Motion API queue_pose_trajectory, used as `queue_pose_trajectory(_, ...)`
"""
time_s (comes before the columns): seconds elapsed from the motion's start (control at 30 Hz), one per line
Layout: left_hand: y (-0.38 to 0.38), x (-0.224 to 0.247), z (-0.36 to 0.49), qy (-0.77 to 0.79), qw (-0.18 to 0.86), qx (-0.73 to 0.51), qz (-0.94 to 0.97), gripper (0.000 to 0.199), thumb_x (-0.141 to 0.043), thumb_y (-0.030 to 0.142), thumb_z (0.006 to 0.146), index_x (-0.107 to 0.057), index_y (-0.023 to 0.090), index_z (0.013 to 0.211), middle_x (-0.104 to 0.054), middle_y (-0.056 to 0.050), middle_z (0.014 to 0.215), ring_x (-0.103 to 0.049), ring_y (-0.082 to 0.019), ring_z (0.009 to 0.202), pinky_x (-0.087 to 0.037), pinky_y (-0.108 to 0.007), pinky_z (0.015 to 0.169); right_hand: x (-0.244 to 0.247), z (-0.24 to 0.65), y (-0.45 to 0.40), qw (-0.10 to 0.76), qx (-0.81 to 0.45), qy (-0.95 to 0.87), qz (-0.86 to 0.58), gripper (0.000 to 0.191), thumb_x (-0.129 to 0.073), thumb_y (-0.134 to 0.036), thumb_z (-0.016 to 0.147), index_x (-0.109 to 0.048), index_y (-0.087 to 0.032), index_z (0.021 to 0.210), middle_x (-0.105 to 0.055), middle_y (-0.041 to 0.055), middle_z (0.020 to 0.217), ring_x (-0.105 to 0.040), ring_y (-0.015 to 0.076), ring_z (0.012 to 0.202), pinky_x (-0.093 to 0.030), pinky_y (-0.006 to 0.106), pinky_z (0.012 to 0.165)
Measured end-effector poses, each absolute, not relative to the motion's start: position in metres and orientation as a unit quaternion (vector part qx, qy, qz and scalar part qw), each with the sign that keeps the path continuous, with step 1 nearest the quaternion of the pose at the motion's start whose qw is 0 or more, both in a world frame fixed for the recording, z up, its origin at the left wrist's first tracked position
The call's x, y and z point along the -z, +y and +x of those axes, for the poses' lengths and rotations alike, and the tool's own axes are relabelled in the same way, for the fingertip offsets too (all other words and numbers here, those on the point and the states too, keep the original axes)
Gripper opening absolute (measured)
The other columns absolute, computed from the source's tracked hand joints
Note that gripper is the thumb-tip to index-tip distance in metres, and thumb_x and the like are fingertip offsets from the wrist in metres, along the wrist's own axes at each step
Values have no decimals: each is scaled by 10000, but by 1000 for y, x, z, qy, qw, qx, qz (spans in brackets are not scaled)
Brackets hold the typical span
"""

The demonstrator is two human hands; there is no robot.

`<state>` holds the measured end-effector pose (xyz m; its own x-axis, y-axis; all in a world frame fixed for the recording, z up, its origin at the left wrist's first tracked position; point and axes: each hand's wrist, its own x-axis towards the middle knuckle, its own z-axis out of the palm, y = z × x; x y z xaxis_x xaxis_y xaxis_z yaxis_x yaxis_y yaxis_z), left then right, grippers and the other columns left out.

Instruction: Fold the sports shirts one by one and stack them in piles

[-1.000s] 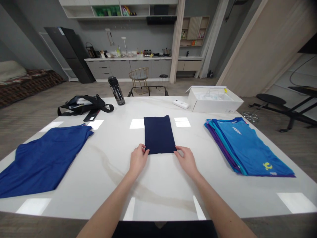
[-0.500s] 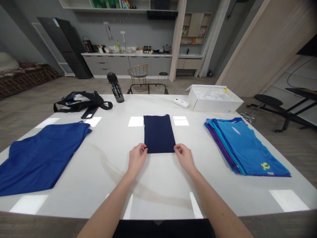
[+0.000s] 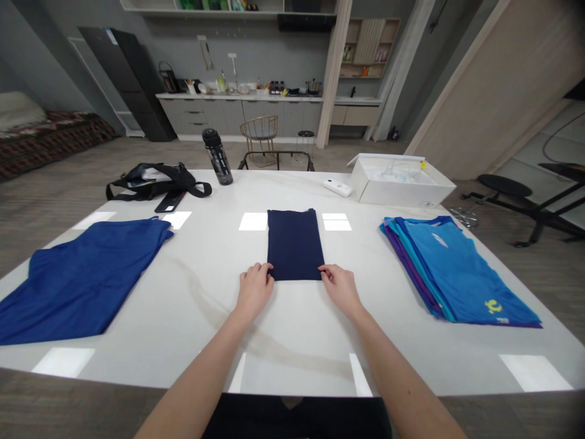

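A dark navy garment [image 3: 295,244], folded into a neat rectangle, lies flat on the white table [image 3: 292,335] in front of me. At its near left corner is my left hand [image 3: 255,286], fingers closed on the edge with the thumb below. My right hand [image 3: 339,286] pinches the near right corner between thumb and fingertips. Farther left a blue garment [image 3: 91,274] is spread out, slightly wrinkled. To the right lies a stack of folded shirts [image 3: 457,268] in blue, teal and purple, the top one bearing a yellow mark.
Along the far side are a black bag [image 3: 159,180], a phone [image 3: 170,201], a dark bottle [image 3: 218,157], a small white device [image 3: 337,188] and an open white box [image 3: 402,183]. A chair [image 3: 276,160] stands behind the table's far edge.
The view has shifted slightly. My left fingers have moved a little farther over the navy garment's corner; my right hand keeps its pinch. The garment stays flat in place.
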<state>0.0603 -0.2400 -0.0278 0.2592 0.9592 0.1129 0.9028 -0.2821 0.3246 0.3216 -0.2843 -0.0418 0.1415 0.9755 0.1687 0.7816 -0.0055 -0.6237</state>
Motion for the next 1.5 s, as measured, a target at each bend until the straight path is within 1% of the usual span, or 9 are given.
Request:
queue_pose_trajectory(0.13,-234,20,64,560,33,-130,818,300,-487,138,862,-647,196,1108,-621,-132,1161,-573,-306,1109,-413,-487,978,39,321,-285,294,-158,-638,-694,273,-493,-259,934,-734,-247,1060,-718,35,907,-662,203,872,-434,345,851)
queue_pose_trajectory(0.23,-210,14,76,513,33,-134,848,376,-473,138,879,-609,187,1226,-571,-150,1321,-543,-302,1226,-388,-480,1081,38,322,-285,288,-154,-641,-695,258,-498,-271,949,-730,-252,1060,-713,28,896,-661,197,873,-422,346,859)
queue_pose_trajectory(0.43,-119,20,101,433,84,-106,891,524,-406,410,1013,-439,170,1477,-384,-149,1595,-314,-305,1493,-269,-498,1206,42,322,-288,289,-141,-643,-695,244,-502,-299,964,-704,-259,1093,-684,12,850,-653,198,859,-410,353,841)
queue_pose_trajectory(0.63,-53,35,97,546,102,-153,817,524,-465,374,993,-450,130,1457,-435,-190,1551,-424,-290,1425,-334,-439,1162,39,326,-273,297,-139,-636,-698,296,-504,-371,973,-660,-258,1197,-690,57,1017,-652,228,932,-456,366,860)
queue_pose_trajectory(0.9,-18,25,114,691,131,-178,689,604,-535,504,932,-469,110,1385,-595,-255,1346,-505,-420,1304,-355,-618,1060,26,344,-135,224,-124,-579,-774,560,-546,-497,954,-575,-124,1370,-602,192,1304,-555,334,1208,-448,445,986)
queue_pose_trajectory(1.1,7,33,117,693,316,-272,587,412,-805,352,697,-669,144,1026,-703,-210,1142,-607,-414,1183,-437,-523,976,24,333,-69,204,-160,-512,-819,498,-608,-564,891,-692,-142,1143,-627,196,1264,-533,386,1233,-412,562,1007)
queue_pose_trajectory(1.3,4,35,121,610,374,-356,601,264,-730,318,736,-702,171,953,-750,-106,1002,-693,-292,992,-511,-384,869,31,328,-56,399,-310,-449,-737,249,-688,-330,801,-642,-202,1010,-711,81,1080,-629,287,1125,-462,457,1001)
queue_pose_trajectory(1.4,-12,26,122,507,448,-449,584,329,-711,357,768,-682,183,1046,-738,-77,1088,-677,-250,1032,-506,-369,934,26,330,-67,449,-350,-453,-686,279,-585,-370,871,-577,-220,1107,-729,35,1023,-694,206,957,-546,349,863)
queue_pose_trajectory(1.5,-36,6,120,391,558,-520,515,423,-789,370,717,-662,184,1074,-734,-65,1070,-675,-242,1022,-500,-397,977,8,334,-89,539,-394,-436,-604,405,-619,-382,843,-531,-236,1210,-736,21,1036,-706,195,932,-564,343,849)
